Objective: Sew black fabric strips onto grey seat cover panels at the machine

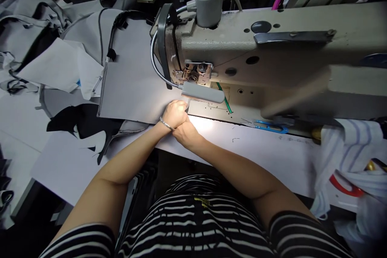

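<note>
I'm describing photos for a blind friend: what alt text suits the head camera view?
The left hand and right hand meet at the edge of a grey panel, beside the lit lamp of a sewing machine. Rightward lie a green stick, a blue tool and striped cloth.

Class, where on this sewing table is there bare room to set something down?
The white tabletop looks nearly bare between the blue tool and the right forearm, save faint marks. Crowded: left, with dark scraps; far right, with striped cloth.
</note>
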The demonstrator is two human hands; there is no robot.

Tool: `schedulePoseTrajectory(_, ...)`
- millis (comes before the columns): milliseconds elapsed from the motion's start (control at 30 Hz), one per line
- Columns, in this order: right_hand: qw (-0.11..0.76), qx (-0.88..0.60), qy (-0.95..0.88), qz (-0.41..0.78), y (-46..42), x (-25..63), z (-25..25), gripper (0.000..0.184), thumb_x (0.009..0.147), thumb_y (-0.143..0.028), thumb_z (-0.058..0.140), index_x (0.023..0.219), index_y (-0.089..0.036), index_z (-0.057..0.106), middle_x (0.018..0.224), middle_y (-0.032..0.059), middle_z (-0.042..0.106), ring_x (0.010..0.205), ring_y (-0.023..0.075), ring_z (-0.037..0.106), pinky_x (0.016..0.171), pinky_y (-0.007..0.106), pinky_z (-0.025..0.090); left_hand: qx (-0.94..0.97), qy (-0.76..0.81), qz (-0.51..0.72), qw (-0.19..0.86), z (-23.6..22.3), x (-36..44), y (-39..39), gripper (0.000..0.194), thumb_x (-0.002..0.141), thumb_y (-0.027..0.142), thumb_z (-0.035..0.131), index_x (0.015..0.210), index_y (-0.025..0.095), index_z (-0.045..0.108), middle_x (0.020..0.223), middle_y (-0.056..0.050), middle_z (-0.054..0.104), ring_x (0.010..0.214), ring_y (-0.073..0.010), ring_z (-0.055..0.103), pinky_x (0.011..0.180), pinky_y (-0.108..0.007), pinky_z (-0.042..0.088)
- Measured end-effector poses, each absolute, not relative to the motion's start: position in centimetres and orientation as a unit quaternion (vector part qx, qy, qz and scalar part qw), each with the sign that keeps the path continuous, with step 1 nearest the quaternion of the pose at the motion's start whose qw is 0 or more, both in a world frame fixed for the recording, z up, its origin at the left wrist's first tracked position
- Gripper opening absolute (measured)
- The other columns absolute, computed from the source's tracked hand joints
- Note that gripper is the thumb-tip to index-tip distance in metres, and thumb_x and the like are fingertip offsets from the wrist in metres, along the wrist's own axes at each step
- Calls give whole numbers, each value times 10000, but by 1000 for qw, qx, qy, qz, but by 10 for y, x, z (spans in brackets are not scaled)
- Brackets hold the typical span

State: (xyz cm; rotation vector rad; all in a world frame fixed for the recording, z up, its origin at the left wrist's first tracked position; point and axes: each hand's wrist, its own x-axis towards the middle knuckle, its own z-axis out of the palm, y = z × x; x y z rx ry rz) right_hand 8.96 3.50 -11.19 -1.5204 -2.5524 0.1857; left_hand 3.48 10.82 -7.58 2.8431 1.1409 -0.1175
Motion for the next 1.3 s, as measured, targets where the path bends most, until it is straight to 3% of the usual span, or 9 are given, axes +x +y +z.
schedulePoseTrajectory(167,89,-548,-832,22,52,96,-113,404,846,-69,415,1229,-61,543,1303,179,499,1201,349,460,937,533,438,913,406,-31,12,-78,48,124,180,702,145,497,765,132,666,854,-94,660,898,-239,592,837,-331,477)
schedulePoseTrajectory(267,107,-573,-813,20,54,96,-113,416,855,-96,426,1258,-56,521,1327,182,473,1218,357,441,988,560,379,911,411,11,7,-83,50,127,187,702,159,502,801,134,659,880,-103,641,955,-250,567,846,-329,469)
schedulePoseTrajectory(433,103,-538,-835,52,36,84,-114,330,836,-71,432,1063,-105,669,1135,153,630,1091,306,555,956,492,432,935,342,83,37,-87,28,118,273,648,106,513,892,136,632,966,-81,616,968,-229,530,865,-334,464)
schedulePoseTrajectory(633,116,-566,-816,8,26,67,-118,379,848,-114,416,1131,81,578,1178,306,546,1149,336,517,1023,500,369,966,209,151,26,-93,-17,118,213,848,148,443,854,165,655,856,-55,629,817,-162,526,735,-275,472)
schedulePoseTrajectory(900,119,-557,-822,9,38,75,-119,405,832,-101,390,1150,89,556,1164,294,562,1114,337,533,1015,545,348,978,116,146,-96,-102,-11,131,263,916,169,391,892,145,652,773,-52,633,728,-142,519,637,-252,423)
schedulePoseTrajectory(1100,89,-567,-818,36,58,82,-121,471,863,-161,371,1244,98,467,1257,303,484,1171,350,472,1045,557,281,980,131,107,-103,-104,6,151,342,936,202,342,803,136,650,707,-51,595,719,-149,527,622,-265,410)
schedulePoseTrajectory(1300,144,-598,-787,39,77,90,-124,522,887,-286,391,1296,33,446,1277,251,488,1224,354,405,1076,505,221,979,156,100,-82,-105,18,170,245,884,193,438,799,133,660,760,-66,629,773,-166,565,633,-260,442)
